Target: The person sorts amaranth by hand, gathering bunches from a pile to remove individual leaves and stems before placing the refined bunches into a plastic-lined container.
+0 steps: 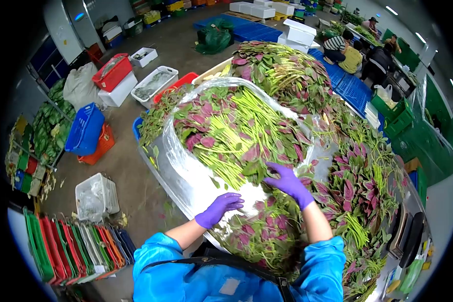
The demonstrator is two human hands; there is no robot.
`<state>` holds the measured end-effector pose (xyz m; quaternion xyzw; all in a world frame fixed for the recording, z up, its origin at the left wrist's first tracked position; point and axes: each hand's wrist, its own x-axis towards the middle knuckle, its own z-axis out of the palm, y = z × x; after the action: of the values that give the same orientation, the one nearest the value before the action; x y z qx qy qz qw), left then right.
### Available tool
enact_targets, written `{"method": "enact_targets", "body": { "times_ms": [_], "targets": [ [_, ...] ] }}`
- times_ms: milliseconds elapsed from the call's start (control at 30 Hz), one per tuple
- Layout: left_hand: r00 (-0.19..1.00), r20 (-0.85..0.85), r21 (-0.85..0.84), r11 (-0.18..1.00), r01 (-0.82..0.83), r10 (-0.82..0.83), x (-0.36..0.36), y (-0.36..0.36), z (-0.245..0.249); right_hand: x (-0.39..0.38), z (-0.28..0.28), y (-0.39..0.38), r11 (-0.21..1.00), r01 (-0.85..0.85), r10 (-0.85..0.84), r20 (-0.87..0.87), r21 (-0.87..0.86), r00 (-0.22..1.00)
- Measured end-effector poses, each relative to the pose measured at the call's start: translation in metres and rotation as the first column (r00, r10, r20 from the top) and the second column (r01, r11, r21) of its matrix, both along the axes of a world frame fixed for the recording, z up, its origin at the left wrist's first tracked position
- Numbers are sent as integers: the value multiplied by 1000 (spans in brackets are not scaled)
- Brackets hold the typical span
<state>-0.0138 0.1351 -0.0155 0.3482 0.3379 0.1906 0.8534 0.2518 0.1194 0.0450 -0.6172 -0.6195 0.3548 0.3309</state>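
Observation:
Both of my hands wear purple gloves. My left hand (220, 210) is over the bright near side of a clear plastic bag, its fingers stretched out and holding nothing that I can see. My right hand (285, 183) has its fingers apart at the near edge of the bagged greens, by some loose leaves. The bunched red-and-green amaranth (236, 131) lies with pale green stems across the middle. Around it stands the rolled rim of the clear plastic bag (172, 146). A smaller heap of amaranth (267, 234) lies close to my body.
More amaranth is piled behind the bag (282, 70) and along the table's right side (350, 186). Left on the floor are a blue crate (85, 130), a white basket (96, 196) and several folded coloured crates (78, 249). Other people (355, 55) sit at the back right.

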Motion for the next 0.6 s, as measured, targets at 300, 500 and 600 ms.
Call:
{"method": "enact_targets", "body": {
  "times_ms": [300, 500, 600],
  "targets": [
    [998, 59, -88, 996, -17, 22, -53, 96, -1, -96, -68, 145, 986, 137, -165, 655, 94, 738],
    [1000, 8, 0, 1000, -13, 13, -38, 138, -7, -77, -73, 169, 980, 196, -130, 669, -24, 732],
    [991, -7, -16, 991, -135, 135, -17, 158, -20, -90, -71, 165, 979, 188, -191, 642, 74, 743]
  ]
}}
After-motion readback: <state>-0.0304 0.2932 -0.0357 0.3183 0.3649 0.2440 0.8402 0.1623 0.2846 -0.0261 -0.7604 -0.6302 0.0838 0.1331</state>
